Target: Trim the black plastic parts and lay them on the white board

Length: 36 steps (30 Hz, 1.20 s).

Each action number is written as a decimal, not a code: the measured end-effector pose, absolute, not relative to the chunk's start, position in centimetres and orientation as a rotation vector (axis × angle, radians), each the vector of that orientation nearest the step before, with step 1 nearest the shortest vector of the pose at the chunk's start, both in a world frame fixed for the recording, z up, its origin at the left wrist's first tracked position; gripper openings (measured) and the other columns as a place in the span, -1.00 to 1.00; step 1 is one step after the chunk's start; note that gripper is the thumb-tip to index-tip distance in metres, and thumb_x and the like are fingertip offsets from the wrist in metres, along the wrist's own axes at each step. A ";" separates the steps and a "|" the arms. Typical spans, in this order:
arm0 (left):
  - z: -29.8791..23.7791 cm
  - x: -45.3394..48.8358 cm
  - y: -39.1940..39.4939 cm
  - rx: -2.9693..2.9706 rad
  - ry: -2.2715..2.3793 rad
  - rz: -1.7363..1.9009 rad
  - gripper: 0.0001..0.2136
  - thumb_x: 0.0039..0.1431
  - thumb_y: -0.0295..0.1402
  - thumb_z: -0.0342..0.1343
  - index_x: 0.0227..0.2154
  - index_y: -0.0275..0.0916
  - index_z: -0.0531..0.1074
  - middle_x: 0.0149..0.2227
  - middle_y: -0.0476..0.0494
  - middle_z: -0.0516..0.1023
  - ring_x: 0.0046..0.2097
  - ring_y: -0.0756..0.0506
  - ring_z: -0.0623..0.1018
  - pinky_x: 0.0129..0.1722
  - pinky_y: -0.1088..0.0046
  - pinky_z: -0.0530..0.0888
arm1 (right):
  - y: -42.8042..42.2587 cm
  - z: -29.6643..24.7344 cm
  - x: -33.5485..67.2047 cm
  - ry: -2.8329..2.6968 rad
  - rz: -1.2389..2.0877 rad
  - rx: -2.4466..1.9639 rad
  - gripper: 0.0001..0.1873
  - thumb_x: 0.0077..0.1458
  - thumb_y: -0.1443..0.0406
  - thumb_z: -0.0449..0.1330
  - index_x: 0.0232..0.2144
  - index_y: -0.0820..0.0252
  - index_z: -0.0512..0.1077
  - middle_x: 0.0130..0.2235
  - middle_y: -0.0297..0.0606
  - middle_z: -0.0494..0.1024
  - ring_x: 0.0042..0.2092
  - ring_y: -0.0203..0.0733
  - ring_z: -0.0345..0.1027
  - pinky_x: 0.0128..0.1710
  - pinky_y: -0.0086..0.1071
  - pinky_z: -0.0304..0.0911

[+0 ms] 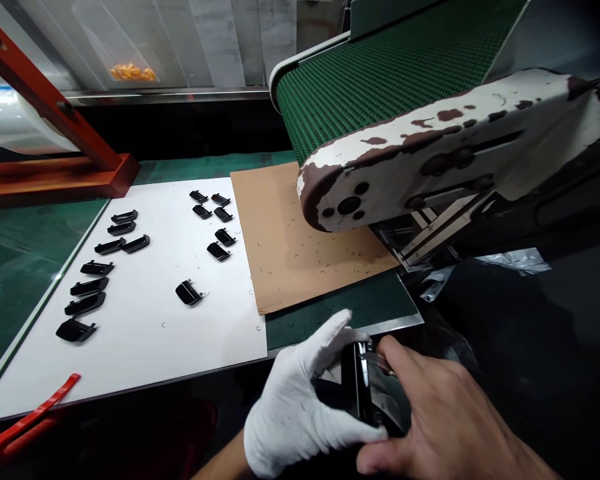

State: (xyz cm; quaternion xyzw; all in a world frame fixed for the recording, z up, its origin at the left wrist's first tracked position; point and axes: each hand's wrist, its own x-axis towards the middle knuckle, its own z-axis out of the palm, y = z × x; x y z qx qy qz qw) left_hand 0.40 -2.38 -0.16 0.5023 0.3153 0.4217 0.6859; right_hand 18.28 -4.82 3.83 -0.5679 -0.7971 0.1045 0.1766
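Left hand: the white-gloved left hand has its fingers curled around a black plastic part, held above the table's near edge.
Right hand: the bare right hand grips the same part from the other side, fingers narrow against it.
Table: a white sheet carries rows of matching black parts; beside it lies brown cardboard scattered with tiny clippings.
Above: a green conveyor belt overhangs the cardboard.

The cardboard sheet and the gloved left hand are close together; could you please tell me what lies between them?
A green mat lies there, in the head view.
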 end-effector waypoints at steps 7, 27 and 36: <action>0.4 1.0 -2.7 0.962 0.729 0.961 -0.15 -0.32 -0.59 0.49 0.11 0.00 0.35 -0.02 0.04 0.59 0.03 -0.13 0.55 0.10 0.44 0.44 | -4.9 3.4 17.7 -2.216 0.158 -1.562 -0.14 0.05 -0.35 -0.29 -0.41 0.27 0.37 -0.62 -0.24 0.47 -0.64 -0.11 0.42 -0.68 -0.32 0.23; 0.3 1.6 -3.2 0.823 0.866 0.974 -0.23 -0.35 -0.60 0.47 0.05 -0.16 0.43 -0.05 -0.08 0.61 0.02 -0.19 0.57 0.09 0.40 0.48 | -4.3 2.0 18.0 -2.265 -0.087 -1.421 -0.05 0.17 -0.24 -0.35 -0.47 0.45 0.49 -0.64 -0.21 0.45 -0.65 -0.15 0.40 -0.67 -0.30 0.19; -0.1 1.7 -3.1 0.808 0.970 0.955 -0.21 -0.42 -0.59 0.47 0.04 -0.18 0.44 -0.08 -0.08 0.62 0.00 -0.20 0.58 0.07 0.39 0.50 | -4.2 1.3 18.0 -2.267 -0.088 -1.387 -0.10 0.21 -0.20 -0.33 -0.53 0.38 0.47 -0.66 -0.23 0.42 -0.65 -0.16 0.38 -0.68 -0.30 0.13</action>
